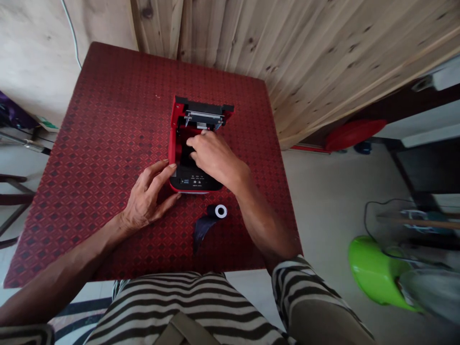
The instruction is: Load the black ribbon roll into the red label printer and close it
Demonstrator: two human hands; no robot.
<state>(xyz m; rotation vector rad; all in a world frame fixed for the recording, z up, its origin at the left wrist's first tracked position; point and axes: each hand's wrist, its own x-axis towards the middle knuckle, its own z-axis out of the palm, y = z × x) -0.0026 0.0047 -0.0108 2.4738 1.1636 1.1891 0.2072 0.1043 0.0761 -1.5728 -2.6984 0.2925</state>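
Device (183,158): judged fairly light, stiff; smooth shell could slip on table (118,120). Take hold by lower side walls; raised lid (204,115) likely fragile, unsuitable for lifting. Appearance: red shell, black interior, black front panel with white markings. Location: about middle of table. Left hand (147,191) spread, fingertips on device's left wall. Right hand (212,153) curled inside; grip cannot be told. Dark roll (215,210), strip trailing, toward table's near edge.
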